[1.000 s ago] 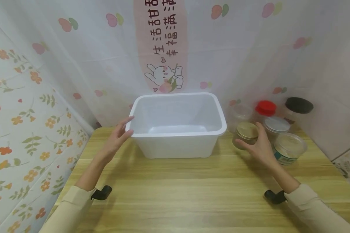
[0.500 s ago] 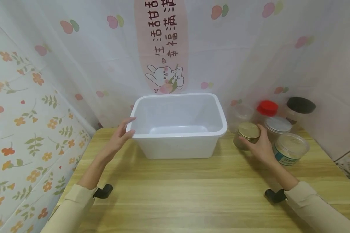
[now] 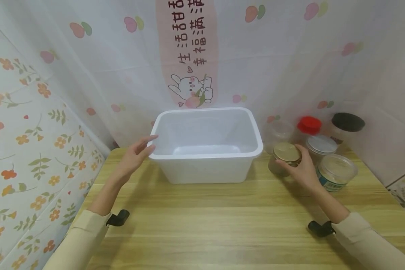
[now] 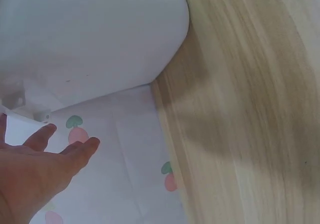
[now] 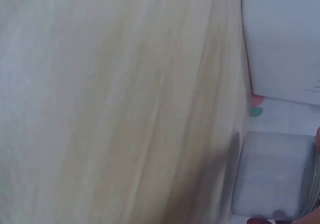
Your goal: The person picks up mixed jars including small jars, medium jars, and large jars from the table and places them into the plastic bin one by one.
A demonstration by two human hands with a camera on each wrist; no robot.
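Note:
In the head view a white plastic tub [image 3: 202,168] stands on the wooden table against the curtain. My left hand [image 3: 135,155] is at its left rim, fingers extended, with the fingertips over or against the edge; the left wrist view shows these fingers spread and relaxed beside the tub wall. To the right of the tub, my right hand [image 3: 302,168] grips a clear jar with a gold lid [image 3: 286,152], thumb in front and fingers at the far right side. The jar leans slightly. Its see-through body [image 5: 275,176] appears at the right edge of the right wrist view.
Behind and right of the hand stand a clear container [image 3: 278,131], a red-lidded jar [image 3: 309,125], a black-lidded jar [image 3: 347,122], a silver-lidded jar [image 3: 321,144] and a wide clear tub [image 3: 335,173]. The wooden table [image 3: 209,225] extends in front. A printed curtain [image 3: 273,67] hangs behind.
The gold-lidded jar has tipped slightly in my right hand, its base shifting a little left. My left hand has drawn slightly outward at the rim. The white tub stays in place.

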